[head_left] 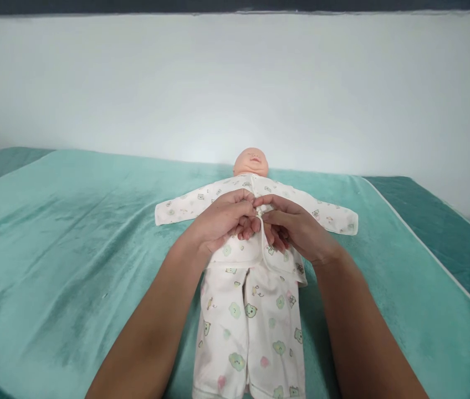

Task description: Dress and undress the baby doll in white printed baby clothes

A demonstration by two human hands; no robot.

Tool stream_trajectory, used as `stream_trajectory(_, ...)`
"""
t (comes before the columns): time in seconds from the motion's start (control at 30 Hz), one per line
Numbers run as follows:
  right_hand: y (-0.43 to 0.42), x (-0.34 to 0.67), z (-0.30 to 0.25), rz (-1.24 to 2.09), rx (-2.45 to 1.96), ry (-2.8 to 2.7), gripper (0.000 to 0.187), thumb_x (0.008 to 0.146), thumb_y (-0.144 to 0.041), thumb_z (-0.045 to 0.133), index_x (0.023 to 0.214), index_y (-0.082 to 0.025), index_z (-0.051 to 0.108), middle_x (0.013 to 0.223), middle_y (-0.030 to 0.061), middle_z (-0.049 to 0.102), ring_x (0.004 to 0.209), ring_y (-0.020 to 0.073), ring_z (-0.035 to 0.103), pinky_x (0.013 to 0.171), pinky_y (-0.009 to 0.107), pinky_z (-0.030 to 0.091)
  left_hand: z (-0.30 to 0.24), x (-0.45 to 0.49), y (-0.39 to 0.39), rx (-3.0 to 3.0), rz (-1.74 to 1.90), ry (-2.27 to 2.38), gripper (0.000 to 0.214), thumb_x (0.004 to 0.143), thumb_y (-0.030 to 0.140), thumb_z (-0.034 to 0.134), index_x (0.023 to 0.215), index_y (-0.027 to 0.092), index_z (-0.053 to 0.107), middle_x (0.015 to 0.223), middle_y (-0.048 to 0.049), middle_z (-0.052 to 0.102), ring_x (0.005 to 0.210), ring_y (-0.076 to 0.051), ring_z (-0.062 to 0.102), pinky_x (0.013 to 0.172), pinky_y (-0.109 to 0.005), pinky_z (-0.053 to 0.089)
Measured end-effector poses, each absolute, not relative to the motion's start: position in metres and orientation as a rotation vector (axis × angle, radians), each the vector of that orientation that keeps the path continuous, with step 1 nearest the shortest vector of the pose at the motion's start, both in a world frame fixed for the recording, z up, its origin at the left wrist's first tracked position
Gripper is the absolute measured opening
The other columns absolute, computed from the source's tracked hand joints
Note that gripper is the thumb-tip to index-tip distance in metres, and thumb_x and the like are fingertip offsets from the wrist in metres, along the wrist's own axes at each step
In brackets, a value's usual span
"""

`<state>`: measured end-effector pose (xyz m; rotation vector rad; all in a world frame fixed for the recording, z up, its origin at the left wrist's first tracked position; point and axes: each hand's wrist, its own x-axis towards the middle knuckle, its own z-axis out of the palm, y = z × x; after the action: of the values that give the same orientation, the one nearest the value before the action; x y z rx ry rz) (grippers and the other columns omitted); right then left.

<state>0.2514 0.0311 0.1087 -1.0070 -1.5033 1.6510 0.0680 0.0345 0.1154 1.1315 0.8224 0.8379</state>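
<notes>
A baby doll (251, 162) lies on its back, dressed in a white printed shirt (229, 252) and matching trousers (274, 332). The shirt's sleeves stretch out to both sides. At the chest, my left hand (229, 217) pinches one side of the shirt's front opening. My right hand (291, 221) pinches the other front edge, close against the left fingertips. A small pale button or fastener (260, 211) shows between the fingers. Below my hands the two front edges of the shirt hang slightly apart.
A turquoise plush blanket (93, 249) with soft folds lies under the doll. Darker green cloth (446, 221) with a pale edge line lies at the right. Behind the doll rises a white wall (235, 83) with a dark band along the top.
</notes>
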Motion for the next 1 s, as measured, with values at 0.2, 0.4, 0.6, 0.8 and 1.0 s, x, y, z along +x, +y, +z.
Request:
stream_trajectory(0.2,0.032,0.251,0.107,1.654,-0.98,-1.437,0.019,0.085,-0.025,0.059,0.104,-0.022,0.061,0.057,-0.0042,0.063,0.037,0.0083,0.046,0.035,0.021,0.025,0.119,0.058,0.031,1.307,0.67,0.829,0.013,0.079,0.015,0.053,0.087,0.023,0.046,0.064,0.0023,0.065,0.046,-0.01,0.058,0.042,-0.019,0.036)
stream_trajectory(0.4,0.033,0.249,0.107,1.609,-0.943,-1.36,0.018,0.082,-0.025,0.062,0.1,-0.023,0.06,0.058,-0.0057,0.062,0.035,0.0073,0.042,0.035,0.022,0.022,0.121,0.051,0.031,1.44,0.571,0.838,0.018,0.08,0.016,0.056,0.097,0.021,0.054,0.069,0.0002,0.069,0.048,-0.011,0.061,0.041,-0.019,0.04)
stream_trajectory(0.6,0.033,0.246,0.107,1.391,-0.914,-1.202,0.014,0.081,-0.028,0.065,0.092,-0.024,0.058,0.06,-0.0063,0.056,0.04,0.0076,0.041,0.036,0.022,0.025,0.12,0.045,0.036,1.447,0.682,0.957,0.021,0.084,0.022,0.056,0.103,0.019,0.065,0.069,-0.0014,0.069,0.047,-0.011,0.059,0.042,-0.021,0.043)
stream_trajectory(0.8,0.036,0.236,0.095,1.005,-0.969,-1.168,0.006,0.083,-0.026,0.062,0.088,-0.025,0.06,0.089,0.0005,0.065,0.077,0.0142,0.063,0.065,0.027,0.052,0.104,0.054,0.046,1.548,1.423,1.232,0.019,0.091,0.025,0.051,0.102,0.021,0.067,0.093,-0.0038,0.072,0.091,-0.016,0.068,0.075,-0.026,0.055)
stream_trajectory(1.0,0.043,0.228,0.081,0.679,-0.998,-1.505,0.019,0.088,-0.024,0.056,0.105,-0.027,0.065,0.124,0.0043,0.067,0.123,0.0214,0.058,0.111,0.043,0.041,0.091,0.064,0.055,2.122,1.29,1.176,0.035,0.101,0.028,0.04,0.125,0.024,0.065,0.141,-0.0053,0.061,0.14,-0.019,0.047,0.119,-0.039,0.034)
